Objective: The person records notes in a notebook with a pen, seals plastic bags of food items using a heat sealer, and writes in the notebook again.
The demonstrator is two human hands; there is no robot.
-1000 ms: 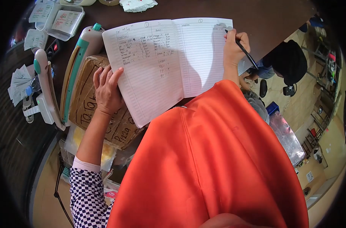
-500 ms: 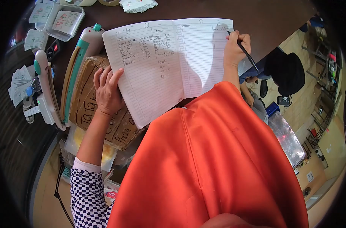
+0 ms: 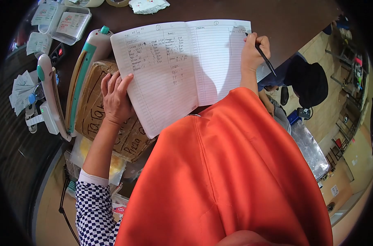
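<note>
An open notebook lies on the dark table, with handwritten lists on its left page and a few written words at the top of the right page. My right hand is closed around a black pen, its tip at the upper right edge of the right page. My left hand rests with fingers spread on the notebook's left edge, above a cardboard box with marker writing.
Left of the box stands a white and green sealer-like device. Plastic containers with labels, a bottle with a blue cap and packets lie farther left. Another person and a metal surface are at the right.
The other person at the right has shifted slightly. My left hand stays put, and my right hand with the pen has barely moved.
</note>
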